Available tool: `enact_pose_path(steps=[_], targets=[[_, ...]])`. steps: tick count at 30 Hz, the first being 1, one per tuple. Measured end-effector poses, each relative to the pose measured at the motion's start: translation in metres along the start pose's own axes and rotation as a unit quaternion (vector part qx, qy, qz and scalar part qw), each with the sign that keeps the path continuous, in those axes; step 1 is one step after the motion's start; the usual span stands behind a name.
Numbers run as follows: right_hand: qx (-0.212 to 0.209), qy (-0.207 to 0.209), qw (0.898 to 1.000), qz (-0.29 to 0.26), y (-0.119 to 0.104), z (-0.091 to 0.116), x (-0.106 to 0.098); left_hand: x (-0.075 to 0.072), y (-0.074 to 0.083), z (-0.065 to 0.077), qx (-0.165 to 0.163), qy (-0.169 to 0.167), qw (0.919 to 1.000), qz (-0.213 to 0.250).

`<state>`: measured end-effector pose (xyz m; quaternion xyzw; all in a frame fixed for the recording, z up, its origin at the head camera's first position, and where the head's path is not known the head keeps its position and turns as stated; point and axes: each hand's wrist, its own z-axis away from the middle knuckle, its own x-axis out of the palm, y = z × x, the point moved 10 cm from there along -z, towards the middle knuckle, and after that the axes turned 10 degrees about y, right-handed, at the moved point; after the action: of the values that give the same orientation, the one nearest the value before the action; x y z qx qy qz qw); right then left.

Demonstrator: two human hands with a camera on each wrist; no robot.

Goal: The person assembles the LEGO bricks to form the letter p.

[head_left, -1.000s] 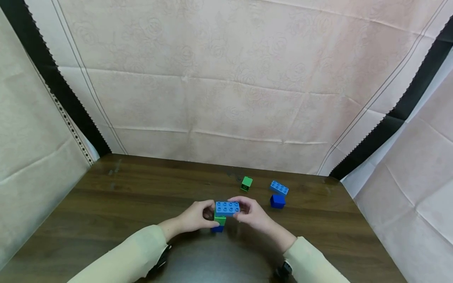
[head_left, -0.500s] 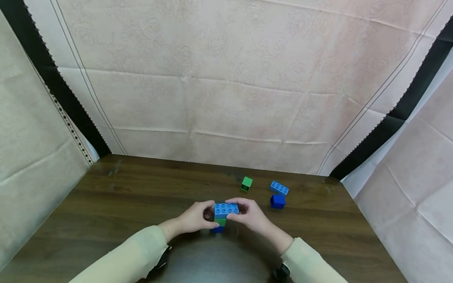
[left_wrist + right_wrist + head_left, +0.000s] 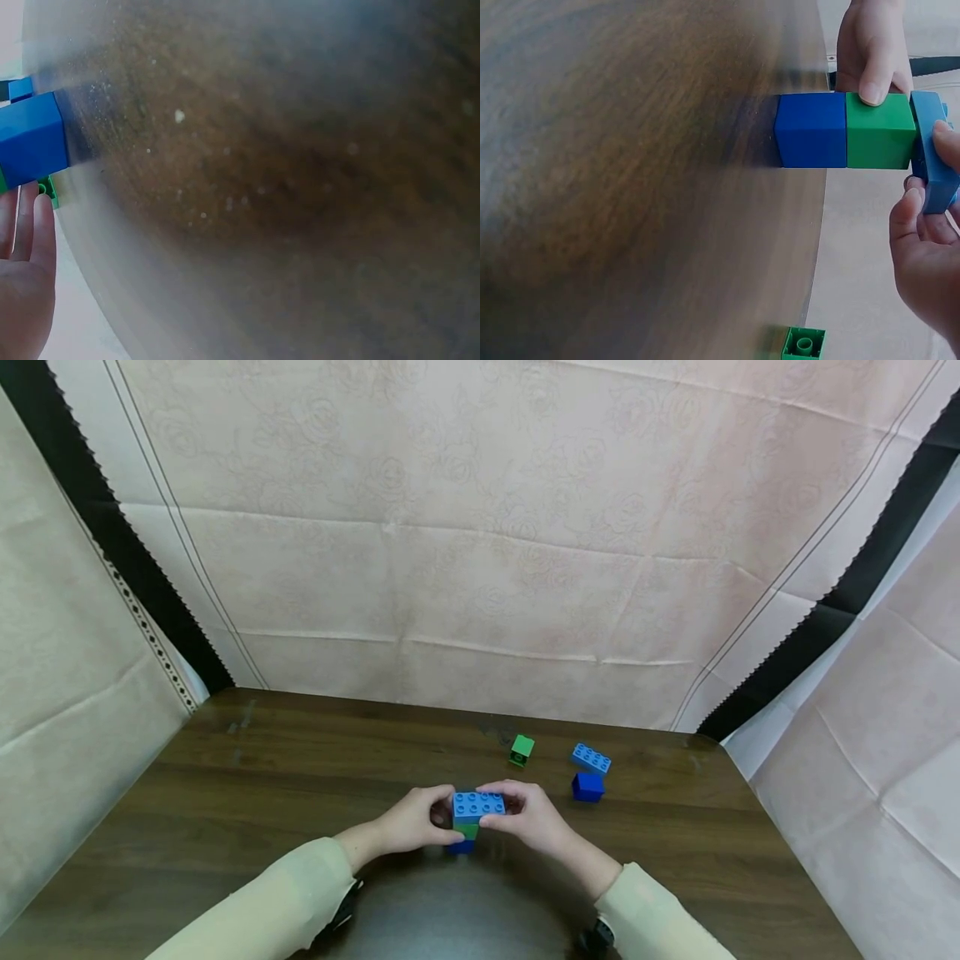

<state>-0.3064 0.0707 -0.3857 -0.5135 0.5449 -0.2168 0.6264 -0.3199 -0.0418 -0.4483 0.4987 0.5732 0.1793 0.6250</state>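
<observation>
A small stack stands at the middle front of the table: a dark blue block [image 3: 811, 131] at the bottom, a green block [image 3: 880, 133] on it. A light blue eight-stud brick [image 3: 478, 807] lies across the top, its free end overhanging to the right. It looks slightly slanted against the green block in the right wrist view. My left hand [image 3: 408, 820] grips the green block, thumb on its near face, other fingers behind. My right hand [image 3: 531, 815] pinches the brick's overhanging end between thumb and fingers. In the left wrist view the dark blue block [image 3: 31, 139] shows beside my left fingers.
Toward the back right of the brown wooden table [image 3: 322, 760] lie a loose green block [image 3: 521, 749], another light blue brick [image 3: 591, 758] and a dark blue block [image 3: 588, 787]. Pale patterned cloth [image 3: 450, 568] hangs behind the table and along both sides.
My right hand has moved the light blue brick slightly left and down onto the green block, then nearly stopped. The right thumb now lies along the brick's near side. My left hand stays in place.
</observation>
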Motion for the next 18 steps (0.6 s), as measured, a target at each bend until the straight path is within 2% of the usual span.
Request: enact_pose_path(steps=[5, 12, 14, 18], targets=[[-0.004, 0.008, 1.0, -0.002, 0.006, 0.0, 0.0, 0.001, -0.001, 0.0, 0.0, 0.0, 1.0, 0.001], [0.006, 0.016, 1.0, -0.012, 0.033, -0.007, 0.003, 0.0, -0.002, 0.001, -0.005, 0.003, 1.0, 0.0], [0.008, 0.016, 1.0, -0.014, 0.035, -0.007, 0.002, 0.0, -0.002, 0.001, -0.006, 0.002, 1.0, 0.0], [0.012, 0.011, 1.0, -0.017, 0.019, -0.002, 0.0, 0.0, 0.0, 0.002, -0.006, 0.002, 1.0, 0.002]])
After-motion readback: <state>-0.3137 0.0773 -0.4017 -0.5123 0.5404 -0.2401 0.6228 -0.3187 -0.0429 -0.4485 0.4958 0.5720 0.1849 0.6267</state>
